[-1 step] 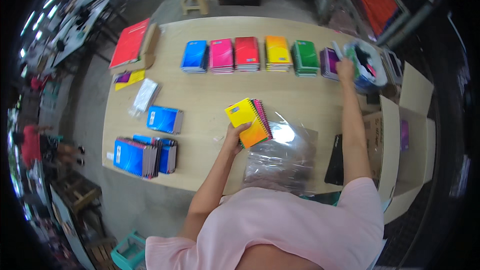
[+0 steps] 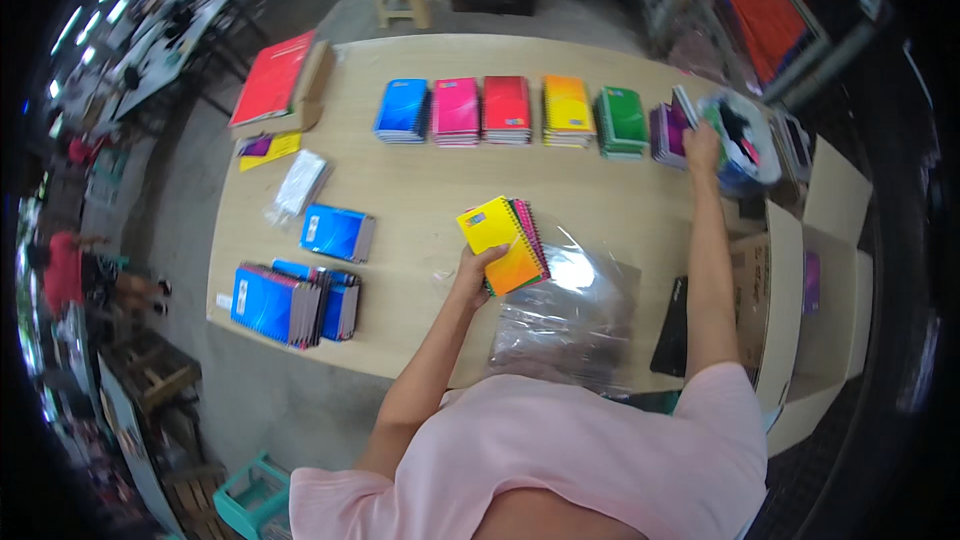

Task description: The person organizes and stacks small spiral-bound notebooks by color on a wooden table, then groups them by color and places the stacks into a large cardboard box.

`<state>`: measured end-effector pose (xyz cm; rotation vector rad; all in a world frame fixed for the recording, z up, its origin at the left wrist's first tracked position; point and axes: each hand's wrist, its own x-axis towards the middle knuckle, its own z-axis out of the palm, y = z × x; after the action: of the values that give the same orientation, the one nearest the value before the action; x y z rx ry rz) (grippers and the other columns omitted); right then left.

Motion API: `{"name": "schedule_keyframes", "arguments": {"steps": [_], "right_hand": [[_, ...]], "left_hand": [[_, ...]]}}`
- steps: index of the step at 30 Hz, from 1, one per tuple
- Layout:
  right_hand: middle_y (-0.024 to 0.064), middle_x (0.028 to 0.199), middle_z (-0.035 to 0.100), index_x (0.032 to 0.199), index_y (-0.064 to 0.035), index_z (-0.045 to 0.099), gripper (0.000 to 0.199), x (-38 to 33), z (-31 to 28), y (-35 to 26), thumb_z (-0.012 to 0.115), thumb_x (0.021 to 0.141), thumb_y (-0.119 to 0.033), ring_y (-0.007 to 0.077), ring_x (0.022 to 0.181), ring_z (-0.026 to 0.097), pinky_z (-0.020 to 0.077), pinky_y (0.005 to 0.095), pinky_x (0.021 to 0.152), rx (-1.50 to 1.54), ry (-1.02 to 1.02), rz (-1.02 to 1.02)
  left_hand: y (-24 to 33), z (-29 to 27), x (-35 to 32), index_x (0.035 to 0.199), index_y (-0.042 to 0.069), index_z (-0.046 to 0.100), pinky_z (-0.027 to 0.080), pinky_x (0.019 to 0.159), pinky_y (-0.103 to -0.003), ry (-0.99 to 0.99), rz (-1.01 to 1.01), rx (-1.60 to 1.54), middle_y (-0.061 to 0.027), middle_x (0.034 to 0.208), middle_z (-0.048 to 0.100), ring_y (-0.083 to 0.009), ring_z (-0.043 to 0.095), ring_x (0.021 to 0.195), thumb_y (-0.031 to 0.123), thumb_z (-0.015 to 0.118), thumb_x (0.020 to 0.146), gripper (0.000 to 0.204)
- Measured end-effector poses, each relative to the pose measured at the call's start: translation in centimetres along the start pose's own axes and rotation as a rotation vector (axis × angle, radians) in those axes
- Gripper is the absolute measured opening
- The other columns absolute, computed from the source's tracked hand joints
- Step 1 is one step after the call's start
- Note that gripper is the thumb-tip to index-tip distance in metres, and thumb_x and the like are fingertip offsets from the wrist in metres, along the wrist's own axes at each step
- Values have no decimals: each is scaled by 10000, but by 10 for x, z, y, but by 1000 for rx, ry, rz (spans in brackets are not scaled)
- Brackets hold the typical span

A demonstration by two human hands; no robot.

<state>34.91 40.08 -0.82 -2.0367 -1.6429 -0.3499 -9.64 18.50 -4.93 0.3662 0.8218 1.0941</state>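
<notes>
My left hand (image 2: 482,270) grips a small fanned bundle of spiral notebooks over the middle of the table; a yellow notebook (image 2: 500,238) lies on top, with pink and green ones (image 2: 530,223) peeking out beneath. At the far right my right hand (image 2: 703,145) is closed on a notebook (image 2: 684,105) tilted up on edge, beside the purple notebook stack (image 2: 664,135). Leftward from there stand stacks of green (image 2: 622,120), yellow (image 2: 568,108), red (image 2: 506,108), pink (image 2: 456,110) and blue (image 2: 402,108) notebooks.
Clear plastic sheets (image 2: 565,330) lie before me on the table (image 2: 420,180). Finished-looking notebook bundles (image 2: 275,302) sit at left, near a plastic-wrapped pack (image 2: 300,183) and a red-topped box (image 2: 275,80). A lined bin (image 2: 745,165) and an open carton (image 2: 785,310) stand at right.
The view has shifted slightly, moving the table's things rightward in the picture. The notebook at my right hand now shows more tilted. My left hand keeps its bundle.
</notes>
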Motion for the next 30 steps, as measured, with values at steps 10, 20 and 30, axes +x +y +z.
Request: {"name": "schedule_keyframes", "arguments": {"steps": [10,20,30], "right_hand": [[277,1149,607,1314,6,511,483,-200,-171,-269,597,841,-44,423,960,626,505,453,806,627,-313,-711],[200,1231,606,1224,39,562,455,-319,-163,-311,622,819,-160,327,1034,640,560,418,770,92,-662,-1343],[203,1442,382,1476,-115,291,826,-245,-105,-265,530,868,-620,394,1255,463,472,494,981,1855,-2042,421]], "left_hand": [[-8,-33,-42,1354,24,398,539,891,-397,181,361,-52,-133,1218,590,-259,617,1080,197,709,868,602],[-56,-51,-113,1329,34,425,493,927,-330,-27,358,-392,-64,1199,586,-161,585,1068,395,642,895,605],[85,3,-201,1185,154,568,345,1031,-578,-82,1032,1141,-88,1255,547,-360,486,1206,144,769,584,633]]}}
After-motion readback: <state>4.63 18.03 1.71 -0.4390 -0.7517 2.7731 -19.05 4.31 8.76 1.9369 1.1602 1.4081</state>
